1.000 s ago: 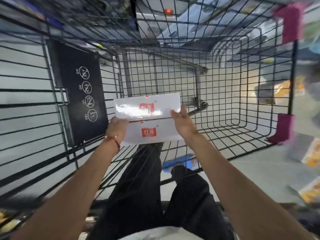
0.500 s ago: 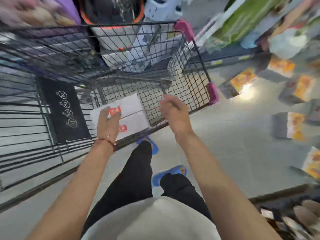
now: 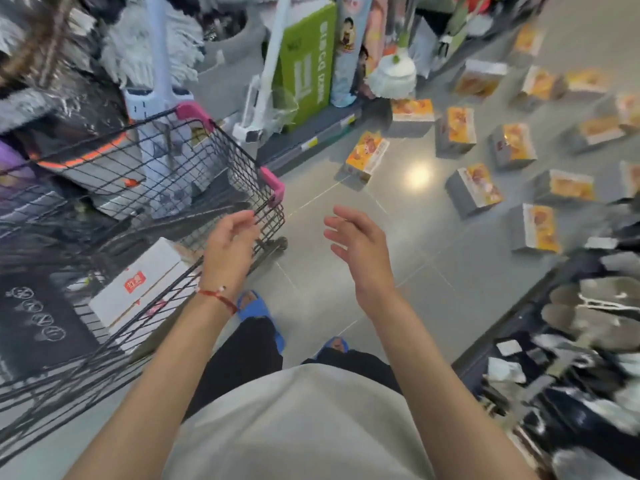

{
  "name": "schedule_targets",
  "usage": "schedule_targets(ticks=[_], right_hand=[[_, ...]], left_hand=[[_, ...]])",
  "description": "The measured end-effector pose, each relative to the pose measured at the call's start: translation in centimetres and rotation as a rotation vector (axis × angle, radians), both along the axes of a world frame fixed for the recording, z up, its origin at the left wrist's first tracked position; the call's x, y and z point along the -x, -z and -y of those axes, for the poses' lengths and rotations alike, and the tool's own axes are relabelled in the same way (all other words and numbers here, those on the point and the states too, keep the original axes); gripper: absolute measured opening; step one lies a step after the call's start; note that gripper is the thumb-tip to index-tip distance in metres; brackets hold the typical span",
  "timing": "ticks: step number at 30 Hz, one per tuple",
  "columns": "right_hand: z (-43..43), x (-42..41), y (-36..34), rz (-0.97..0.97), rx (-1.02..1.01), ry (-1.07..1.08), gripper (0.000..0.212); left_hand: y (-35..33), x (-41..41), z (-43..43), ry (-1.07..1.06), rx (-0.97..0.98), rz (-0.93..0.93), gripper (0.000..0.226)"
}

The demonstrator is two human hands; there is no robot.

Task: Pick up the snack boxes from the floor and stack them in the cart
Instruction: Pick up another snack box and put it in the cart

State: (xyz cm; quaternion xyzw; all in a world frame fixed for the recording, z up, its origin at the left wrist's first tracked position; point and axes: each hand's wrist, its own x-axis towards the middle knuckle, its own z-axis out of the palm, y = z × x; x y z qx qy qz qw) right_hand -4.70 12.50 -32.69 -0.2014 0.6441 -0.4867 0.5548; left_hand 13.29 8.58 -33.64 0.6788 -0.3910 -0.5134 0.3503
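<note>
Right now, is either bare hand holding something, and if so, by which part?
Nothing is held. The left hand and the right hand are both open and empty; the white cardboard snack boxes lie inside the black wire cart.

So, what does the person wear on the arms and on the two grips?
Both forearms are bare, with no sleeves in view. The left wrist carries a thin red string bracelet with a small white bead. The right wrist carries nothing. The left grip and the right grip have no gloves and no visible rings.
</note>
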Motion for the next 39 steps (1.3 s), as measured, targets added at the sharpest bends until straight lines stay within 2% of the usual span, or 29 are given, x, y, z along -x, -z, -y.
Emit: schedule_targets(ticks=[8,17,27,39], right_hand=[[-3.6,8.3,-0.5,0.013,-0.03,0.305,0.025],[1.3,16.3,0.0,-0.014,-0.099,0.48,0.026],[15.1,22.7,-1.0,-0.034,-0.148,0.492,0.02],[28.9,32.1,1.5,-0.009,-0.202,0.396,0.025]], left_hand=[[-0.5,12.0,1.6,0.391,-0.038,-0.074,0.026],[0.0,21.9,8.9,0.589,-0.096,-0.105,0.019],[0.0,28.5,22.1,0.621,-0.16,-0.116,0.014],[2.0,36.7,34.7,0.491,-0.22,-0.073,0.013]])
